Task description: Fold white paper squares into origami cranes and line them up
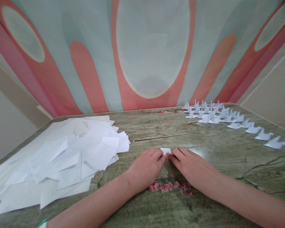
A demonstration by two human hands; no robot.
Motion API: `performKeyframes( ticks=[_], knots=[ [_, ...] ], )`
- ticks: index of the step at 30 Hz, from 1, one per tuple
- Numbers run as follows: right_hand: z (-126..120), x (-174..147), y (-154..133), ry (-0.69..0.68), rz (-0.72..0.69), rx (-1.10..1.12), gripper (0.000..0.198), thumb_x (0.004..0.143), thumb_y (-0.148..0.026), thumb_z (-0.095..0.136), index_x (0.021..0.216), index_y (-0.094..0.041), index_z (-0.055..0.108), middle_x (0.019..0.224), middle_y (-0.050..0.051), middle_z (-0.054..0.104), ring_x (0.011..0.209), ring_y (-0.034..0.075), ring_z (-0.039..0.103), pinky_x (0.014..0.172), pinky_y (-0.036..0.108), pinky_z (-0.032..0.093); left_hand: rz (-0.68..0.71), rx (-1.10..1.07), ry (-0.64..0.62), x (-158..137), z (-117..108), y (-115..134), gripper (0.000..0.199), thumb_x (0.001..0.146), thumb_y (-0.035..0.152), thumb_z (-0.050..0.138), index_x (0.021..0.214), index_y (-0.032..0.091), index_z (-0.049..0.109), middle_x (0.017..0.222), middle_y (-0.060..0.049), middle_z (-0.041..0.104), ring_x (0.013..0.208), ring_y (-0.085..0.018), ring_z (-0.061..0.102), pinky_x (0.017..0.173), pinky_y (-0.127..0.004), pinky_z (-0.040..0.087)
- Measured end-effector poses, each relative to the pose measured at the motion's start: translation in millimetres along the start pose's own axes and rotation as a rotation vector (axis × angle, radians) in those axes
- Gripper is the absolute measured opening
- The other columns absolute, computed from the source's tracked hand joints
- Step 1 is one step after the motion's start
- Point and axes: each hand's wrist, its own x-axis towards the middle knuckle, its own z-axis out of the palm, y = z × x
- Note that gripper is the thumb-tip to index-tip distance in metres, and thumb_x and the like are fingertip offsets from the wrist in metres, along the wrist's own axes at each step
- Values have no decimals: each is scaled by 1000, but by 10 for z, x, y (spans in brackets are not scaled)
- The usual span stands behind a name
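A small folded piece of white paper (165, 150) lies at the middle of the table, between my two hands. My left hand (146, 167) has its fingers closed on the paper's left side. From the right, my right hand (192, 164) pinches the same paper, its fingertips close to those of the left. The fingers hide most of the paper, so only its upper part shows. Off to the left spreads a heap of loose white paper sheets (92, 152). Several folded paper cranes (213, 118) stand in rows at the back right.
The wood-grain table (152, 129) has rounded far corners and a pink flower pattern (166, 186) near my wrists. Behind its far edge rises a wall covering (152, 101) with red and pale blue shapes. The nearest crane (275, 143) sits toward the right edge.
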Motion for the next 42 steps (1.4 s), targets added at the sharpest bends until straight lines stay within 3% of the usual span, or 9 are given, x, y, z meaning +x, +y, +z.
performKeyframes(
  ticks=[9,16,26,34,38,42],
  knots=[
    [68,16,52,8,-12,-44,29,81,-11,44,109,-13,52,89,8,55,81,24,50,66,37,44,-31,-11,23,3,-31,3,27,88,16,40,114,16,48,99,-8,52,96,-21,48,83,-35,42],
    [3,31,-43,-5,18,-99,25,73,-4,47,94,-12,57,85,10,54,75,24,50,58,37,42,-27,14,17,1,-25,6,27,87,14,42,113,15,49,98,-8,52,95,-21,47,83,-36,43],
    [4,28,-48,12,38,-93,29,75,-3,45,101,-12,55,83,8,54,75,24,51,60,37,42,-13,-4,0,-32,-95,18,21,86,13,42,102,13,54,98,-10,53,99,-22,47,85,-36,42],
    [64,23,15,-2,61,-164,36,73,-3,45,106,-13,55,88,10,55,77,25,50,61,37,44,-25,-175,81,-57,-58,-158,23,82,12,45,93,20,63,93,-4,59,92,-19,53,84,-35,43],
    [84,37,74,19,33,-154,37,74,-2,43,108,-12,55,90,10,55,78,25,50,62,38,44,-122,-278,199,-57,54,-250,39,76,5,42,111,16,55,113,-6,57,104,-18,51,93,-34,41],
    [103,49,152,27,-9,-92,38,77,-4,43,113,-12,52,92,10,54,81,24,50,64,37,45,-104,-303,197,-46,117,-263,45,83,7,37,127,16,41,130,-6,47,120,-15,41,103,-35,33]
  ],
)
